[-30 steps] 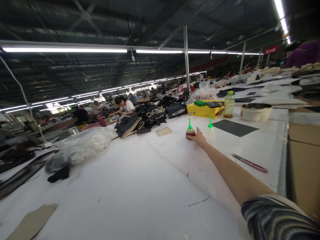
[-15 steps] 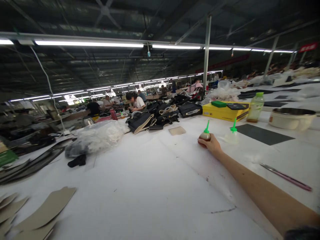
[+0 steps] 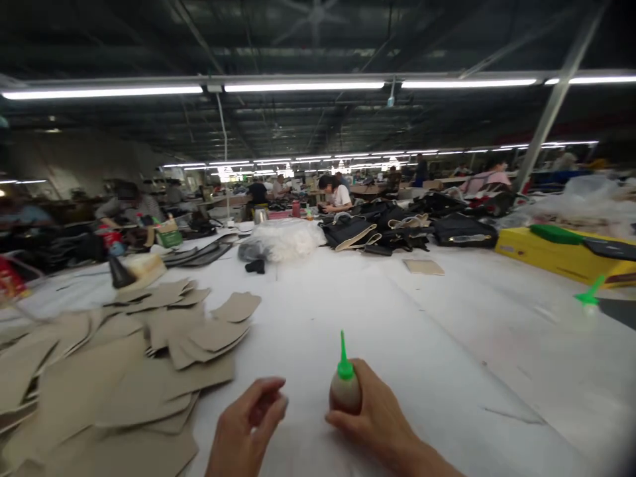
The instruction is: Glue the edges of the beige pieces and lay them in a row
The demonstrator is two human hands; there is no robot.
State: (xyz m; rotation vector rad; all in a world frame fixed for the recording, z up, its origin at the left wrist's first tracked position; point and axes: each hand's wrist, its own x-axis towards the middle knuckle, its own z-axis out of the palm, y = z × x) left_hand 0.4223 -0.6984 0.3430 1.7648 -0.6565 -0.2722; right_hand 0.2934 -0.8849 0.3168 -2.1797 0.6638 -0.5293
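My right hand (image 3: 380,414) is wrapped round a small squeeze bottle (image 3: 344,391) with a green pointed nozzle and brownish liquid inside. The bottle is upright, low over or on the white tabletop (image 3: 298,318); which of the two I cannot tell. To its left, my left hand (image 3: 251,421) holds nothing, its fingers curved and the thumb apart from them. Left of that hand lies a spread of grey-beige cut pieces (image 3: 119,371), overlapping one another. A second green-nozzled bottle (image 3: 590,299) stands at the right.
A yellow box (image 3: 544,257) with a green block on it stands at the back right. Black bags (image 3: 348,232) and clear plastic wrap (image 3: 285,238) line the far side. One beige piece (image 3: 423,267) lies alone. Several people work at tables beyond.
My right hand has brought the bottle left and nearer to me. My left hand has come into view. The view has turned left, showing more of the beige pieces.
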